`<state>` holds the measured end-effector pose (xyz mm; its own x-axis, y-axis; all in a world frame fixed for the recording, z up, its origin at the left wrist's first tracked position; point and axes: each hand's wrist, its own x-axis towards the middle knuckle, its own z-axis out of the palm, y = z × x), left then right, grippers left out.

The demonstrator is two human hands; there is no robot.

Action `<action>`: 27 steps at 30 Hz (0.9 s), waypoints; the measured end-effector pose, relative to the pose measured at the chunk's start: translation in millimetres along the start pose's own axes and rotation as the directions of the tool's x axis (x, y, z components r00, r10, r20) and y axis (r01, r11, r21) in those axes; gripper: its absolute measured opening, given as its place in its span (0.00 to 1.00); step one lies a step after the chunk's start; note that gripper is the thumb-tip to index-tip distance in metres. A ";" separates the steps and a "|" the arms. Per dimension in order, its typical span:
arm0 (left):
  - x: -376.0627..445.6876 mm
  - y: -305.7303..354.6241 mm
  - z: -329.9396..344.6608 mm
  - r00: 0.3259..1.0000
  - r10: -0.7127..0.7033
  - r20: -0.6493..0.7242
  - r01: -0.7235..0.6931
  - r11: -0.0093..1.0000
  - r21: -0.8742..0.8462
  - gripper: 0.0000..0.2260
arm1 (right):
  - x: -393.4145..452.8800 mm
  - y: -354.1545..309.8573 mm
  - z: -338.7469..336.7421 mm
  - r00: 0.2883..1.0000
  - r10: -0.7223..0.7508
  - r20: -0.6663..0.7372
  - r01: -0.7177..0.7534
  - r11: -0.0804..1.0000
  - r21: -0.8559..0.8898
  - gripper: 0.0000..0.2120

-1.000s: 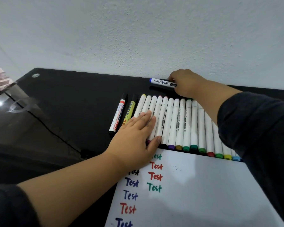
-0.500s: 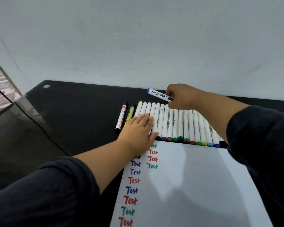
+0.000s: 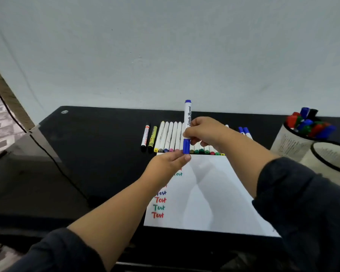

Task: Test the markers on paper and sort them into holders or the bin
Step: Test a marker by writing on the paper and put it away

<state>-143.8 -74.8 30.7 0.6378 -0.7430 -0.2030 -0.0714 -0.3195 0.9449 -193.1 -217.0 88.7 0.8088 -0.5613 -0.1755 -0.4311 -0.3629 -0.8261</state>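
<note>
Blue-capped white whiteboard marker (image 3: 187,122): upright above the white paper sheet (image 3: 214,193), barrel clasped by right hand (image 3: 202,134), cap pinched by left hand (image 3: 170,163), apparently for uncapping. Paper bears several "Test" marks; mesh holder (image 3: 290,146) right of it holds sorted markers. Row of white markers (image 3: 171,136) beyond the paper appears untested.

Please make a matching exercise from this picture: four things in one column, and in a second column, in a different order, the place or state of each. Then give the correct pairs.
Things:
1. blue whiteboard marker
2. paper
3. full holder
4. row of white markers

Places or states:
A. stands at the far right, filled with markers
B. lies flat on the black table, beyond the paper's far edge
C. held upright by the right hand, cap end down at the left hand
D. bears the word "Test" in several colours

Pairs: 1-C, 2-D, 3-A, 4-B
</note>
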 end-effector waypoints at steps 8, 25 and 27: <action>-48.0 -7.0 -0.8 0.993 -0.101 -0.063 0.095 0.990 -0.100 0.18 | -59.7 6.2 31.6 0.992 0.089 -0.085 -0.062 0.959 0.275 0.04; -79.2 -43.8 9.2 0.983 0.046 -0.176 -0.001 0.969 0.247 0.15 | -89.9 47.8 87.5 0.933 0.195 -0.303 -0.078 0.930 0.359 0.11; -77.5 -44.6 9.8 0.979 0.069 -0.191 0.001 0.938 0.346 0.15 | -86.9 49.4 88.8 0.933 0.211 -0.290 -0.090 0.921 0.380 0.11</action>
<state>-197.6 -8.7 1.9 0.7659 -0.6374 -0.0842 -0.3315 -0.5038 0.7977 -249.2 -120.1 15.7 0.5480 -0.8163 -0.1826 -0.3176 -0.0011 -0.9482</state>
